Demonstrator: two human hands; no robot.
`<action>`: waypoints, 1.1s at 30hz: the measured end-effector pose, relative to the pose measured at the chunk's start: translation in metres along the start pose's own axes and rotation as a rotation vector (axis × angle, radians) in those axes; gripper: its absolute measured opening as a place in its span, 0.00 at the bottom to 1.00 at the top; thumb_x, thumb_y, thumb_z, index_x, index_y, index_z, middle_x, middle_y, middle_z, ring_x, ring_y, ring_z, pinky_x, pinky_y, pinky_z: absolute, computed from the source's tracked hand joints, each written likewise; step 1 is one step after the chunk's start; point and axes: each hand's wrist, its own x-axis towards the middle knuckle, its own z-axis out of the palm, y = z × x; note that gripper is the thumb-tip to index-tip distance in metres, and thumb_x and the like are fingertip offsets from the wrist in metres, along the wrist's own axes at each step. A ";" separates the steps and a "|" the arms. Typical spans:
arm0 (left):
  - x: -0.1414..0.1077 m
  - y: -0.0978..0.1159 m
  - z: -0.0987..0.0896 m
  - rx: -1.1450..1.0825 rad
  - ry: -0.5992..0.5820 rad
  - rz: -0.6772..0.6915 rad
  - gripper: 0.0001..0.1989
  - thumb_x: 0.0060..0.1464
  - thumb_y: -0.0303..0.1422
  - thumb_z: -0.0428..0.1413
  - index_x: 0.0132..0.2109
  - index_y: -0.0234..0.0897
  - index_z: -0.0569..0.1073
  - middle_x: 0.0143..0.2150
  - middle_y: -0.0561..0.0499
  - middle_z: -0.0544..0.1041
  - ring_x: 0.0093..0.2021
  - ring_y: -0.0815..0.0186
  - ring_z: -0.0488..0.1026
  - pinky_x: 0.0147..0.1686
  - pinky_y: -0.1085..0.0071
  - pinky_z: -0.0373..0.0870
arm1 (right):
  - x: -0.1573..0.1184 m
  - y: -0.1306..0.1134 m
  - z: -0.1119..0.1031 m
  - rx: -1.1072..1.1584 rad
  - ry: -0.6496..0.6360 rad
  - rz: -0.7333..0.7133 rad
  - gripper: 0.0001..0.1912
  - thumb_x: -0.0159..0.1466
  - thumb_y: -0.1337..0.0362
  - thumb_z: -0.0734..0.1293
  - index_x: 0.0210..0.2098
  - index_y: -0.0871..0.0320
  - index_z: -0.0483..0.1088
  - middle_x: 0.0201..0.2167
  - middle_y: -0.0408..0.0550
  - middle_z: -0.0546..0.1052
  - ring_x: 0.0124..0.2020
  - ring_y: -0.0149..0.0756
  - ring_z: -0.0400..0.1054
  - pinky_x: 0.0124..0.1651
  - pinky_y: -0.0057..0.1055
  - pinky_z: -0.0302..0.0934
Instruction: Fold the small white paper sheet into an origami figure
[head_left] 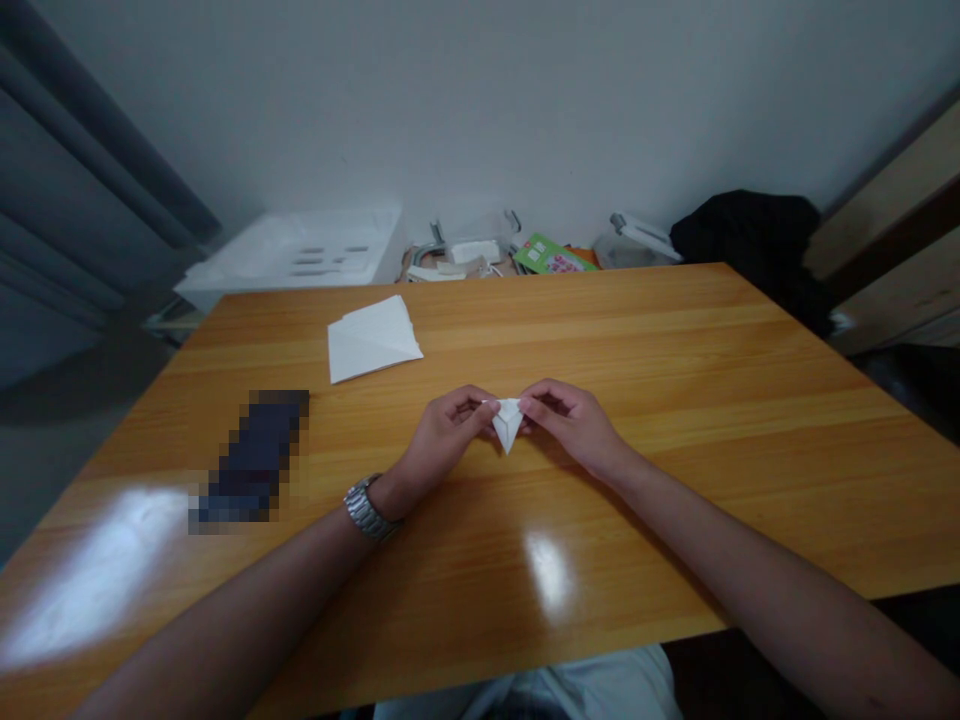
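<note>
A small piece of folded white paper (508,424) is held above the middle of the wooden table (637,340), its pointed end toward me. My left hand (450,435) pinches its left upper corner between thumb and fingers; a metal watch (370,508) is on that wrist. On the opposite corner, my right hand (574,425) has a similar pinch, thumb on top. Fingers behind the paper are partly hidden.
White paper sheets (375,340) lie at the back left of the table. A blurred dark object (259,455) rests left of my left hand. Beyond the far edge are a white tray (300,250), a green packet (551,255) and black cloth (750,240).
</note>
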 end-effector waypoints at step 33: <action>-0.007 0.006 0.003 0.381 0.055 0.125 0.13 0.62 0.41 0.57 0.38 0.34 0.77 0.31 0.51 0.79 0.30 0.68 0.75 0.29 0.76 0.71 | -0.005 -0.009 -0.002 -0.341 -0.099 -0.077 0.12 0.68 0.56 0.67 0.34 0.56 0.76 0.28 0.44 0.79 0.30 0.34 0.71 0.36 0.30 0.63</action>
